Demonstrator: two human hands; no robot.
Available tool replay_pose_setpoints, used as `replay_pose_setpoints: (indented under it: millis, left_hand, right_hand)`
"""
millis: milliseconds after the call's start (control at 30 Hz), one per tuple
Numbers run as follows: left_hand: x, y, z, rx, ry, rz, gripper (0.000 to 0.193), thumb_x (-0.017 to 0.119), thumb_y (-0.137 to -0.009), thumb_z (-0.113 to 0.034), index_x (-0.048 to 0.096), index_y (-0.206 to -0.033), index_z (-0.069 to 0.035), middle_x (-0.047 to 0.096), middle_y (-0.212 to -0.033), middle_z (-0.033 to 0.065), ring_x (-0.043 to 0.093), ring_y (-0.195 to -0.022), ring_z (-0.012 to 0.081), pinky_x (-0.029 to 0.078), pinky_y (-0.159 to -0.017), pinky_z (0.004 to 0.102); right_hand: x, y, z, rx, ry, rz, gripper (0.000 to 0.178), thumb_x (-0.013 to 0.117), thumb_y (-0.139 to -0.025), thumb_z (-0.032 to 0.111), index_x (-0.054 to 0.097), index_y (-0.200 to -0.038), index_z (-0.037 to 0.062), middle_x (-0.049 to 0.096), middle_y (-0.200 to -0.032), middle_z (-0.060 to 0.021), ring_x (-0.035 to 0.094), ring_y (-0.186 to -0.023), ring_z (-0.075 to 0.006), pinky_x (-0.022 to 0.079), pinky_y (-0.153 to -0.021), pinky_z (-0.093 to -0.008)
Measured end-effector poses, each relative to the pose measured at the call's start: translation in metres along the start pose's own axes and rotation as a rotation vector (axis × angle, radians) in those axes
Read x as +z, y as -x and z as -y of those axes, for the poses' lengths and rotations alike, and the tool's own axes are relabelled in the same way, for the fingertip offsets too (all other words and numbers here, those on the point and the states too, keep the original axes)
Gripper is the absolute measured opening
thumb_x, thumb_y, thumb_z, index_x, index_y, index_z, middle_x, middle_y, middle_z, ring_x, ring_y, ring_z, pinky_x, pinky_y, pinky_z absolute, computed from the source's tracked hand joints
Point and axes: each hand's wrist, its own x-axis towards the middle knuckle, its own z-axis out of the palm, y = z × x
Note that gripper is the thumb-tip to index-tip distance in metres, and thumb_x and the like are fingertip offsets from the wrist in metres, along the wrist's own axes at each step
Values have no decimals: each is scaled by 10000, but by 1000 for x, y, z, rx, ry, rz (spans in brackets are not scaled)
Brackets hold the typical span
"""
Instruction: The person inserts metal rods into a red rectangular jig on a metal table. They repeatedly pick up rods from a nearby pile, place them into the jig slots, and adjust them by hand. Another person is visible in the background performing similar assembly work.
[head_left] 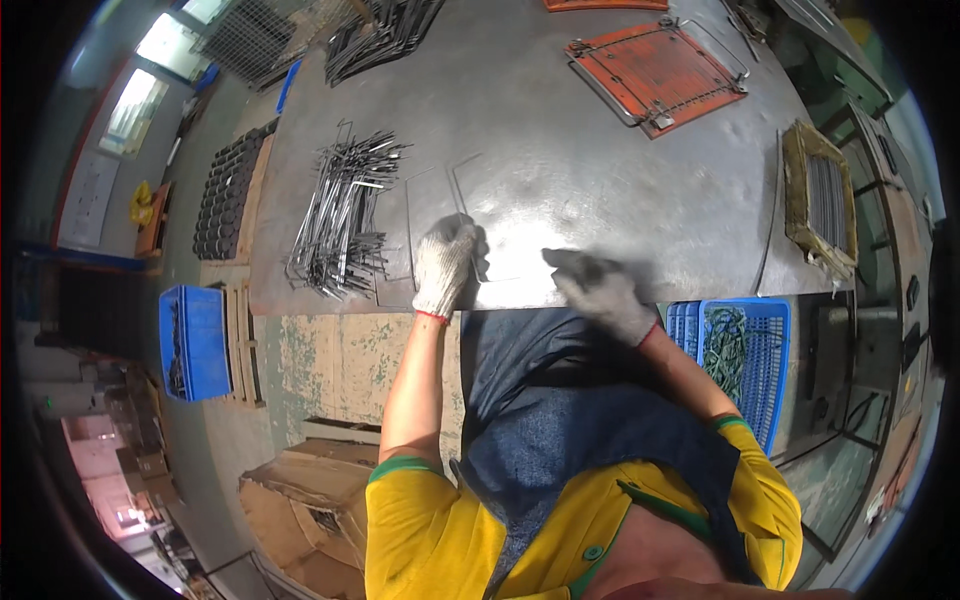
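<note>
My left hand (446, 264), in a white knit glove with a red cuff and dark fingers, is closed around a thin bent metal wire (457, 189) near the table's front edge. The wire's hooked upper end shows beyond my fingers, and its lower bend comes out beside them. Another bent wire (408, 222) lies on the metal just left of that hand. My right hand (603, 290), also gloved, hovers over the front edge with its dark fingers stretched to the left, somewhat blurred, with nothing visible in them. Farther left lies a pile of bent wires (345, 215).
The grey metal table (600, 200) carries an orange fixture plate (660, 75) with wire frames at the far right. A box of thin rods (825, 195) stands at the right edge; more dark bent pieces (385, 35) lie far left. Blue crates (745, 360) (205, 345) and a cardboard box (300, 500) stand below.
</note>
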Motion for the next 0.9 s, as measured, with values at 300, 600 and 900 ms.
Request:
replay_pose_setpoints:
  millis: [300,600,900]
  left_hand:
    - [-26,2,-46,315,-1473,-456,525,595,-899,-315,480,-1331,-40,639,-971,226,653,-836,357,521,-676,449]
    - [64,-22,-14,962,-1419,71,422,582,-850,-238,524,-1193,2,508,-1161,205,461,-1115,365,357,-979,467]
    - [60,-68,-13,891,-1340,-2,419,567,-881,-253,519,-1215,-4,506,-1240,216,444,-1183,386,332,-1016,488]
  right_hand:
    - [-87,25,-67,523,-319,-510,284,576,-944,227,632,-1162,54,619,-795,-39,550,-610,-88,486,-534,-250]
    - [-96,18,-127,285,196,-619,279,526,-948,281,632,-1117,85,654,-741,-103,633,-528,-214,510,-538,-340]
    - [-135,17,-123,545,157,-622,287,519,-933,288,630,-1096,79,679,-887,-129,668,-655,-251,519,-642,-377]
